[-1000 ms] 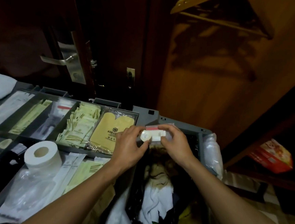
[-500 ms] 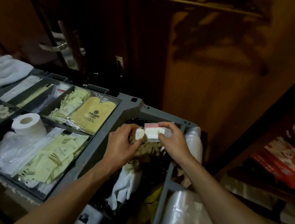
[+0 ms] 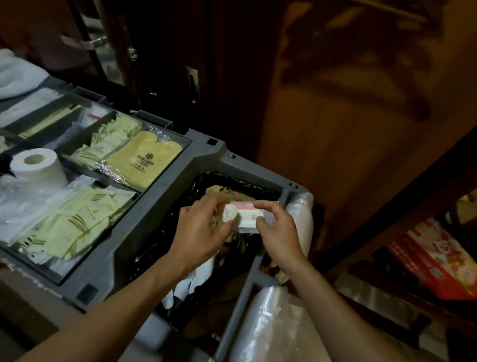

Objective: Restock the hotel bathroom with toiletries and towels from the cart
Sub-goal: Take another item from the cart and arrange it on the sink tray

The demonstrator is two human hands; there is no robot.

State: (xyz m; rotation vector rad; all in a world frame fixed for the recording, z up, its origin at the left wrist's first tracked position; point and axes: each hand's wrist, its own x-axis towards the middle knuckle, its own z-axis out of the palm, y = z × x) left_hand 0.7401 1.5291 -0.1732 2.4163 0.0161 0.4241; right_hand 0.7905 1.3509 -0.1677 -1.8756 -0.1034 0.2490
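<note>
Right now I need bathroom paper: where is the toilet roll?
Head view, left: the toilet roll stands in the cart tray, behind the clear plastic bags.

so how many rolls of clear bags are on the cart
2. One bag roll stands just right of the right hand; the other bag roll lies nearer, left of the right forearm. More may be hidden.

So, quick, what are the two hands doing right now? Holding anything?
Left hand: fingers pinch a small round white item.
Right hand: fingers hold a pink-and-white box beside it.
</note>
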